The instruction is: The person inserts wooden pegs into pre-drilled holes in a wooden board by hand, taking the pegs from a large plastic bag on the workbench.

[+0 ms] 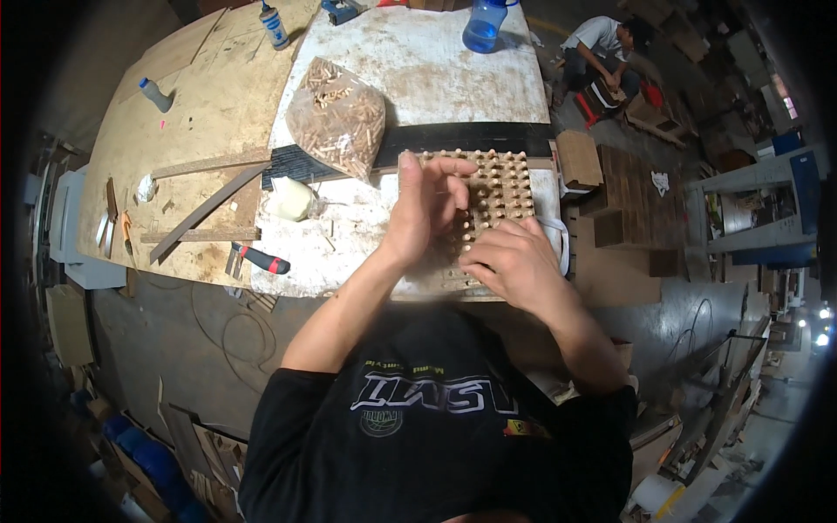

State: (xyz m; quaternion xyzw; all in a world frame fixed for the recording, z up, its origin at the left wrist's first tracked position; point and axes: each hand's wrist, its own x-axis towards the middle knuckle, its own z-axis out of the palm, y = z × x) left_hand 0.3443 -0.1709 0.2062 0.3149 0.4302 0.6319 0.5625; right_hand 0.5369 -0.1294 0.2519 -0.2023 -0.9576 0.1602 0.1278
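A board studded with rows of short wooden dowels (501, 185) lies on the white tabletop in front of me. My left hand (427, 199) is over the board's left side, thumb up and fingers curled inward; whatever its palm may hold is hidden. Low over the board's near part, my right hand (519, 263) has its fingers bent and its thumb and fingertips together at a wooden dowel (467, 248). Beyond my left hand stands a clear plastic bag (338, 122) full of loose dowels.
Left of the board are a white plastic container (292, 199), a red-and-black handled tool (261, 259) and wooden strips (205, 213). A blue water jug (484, 28) and a glue bottle (274, 28) stand farther back. At the far right another person (602, 57) sits working beside boxes.
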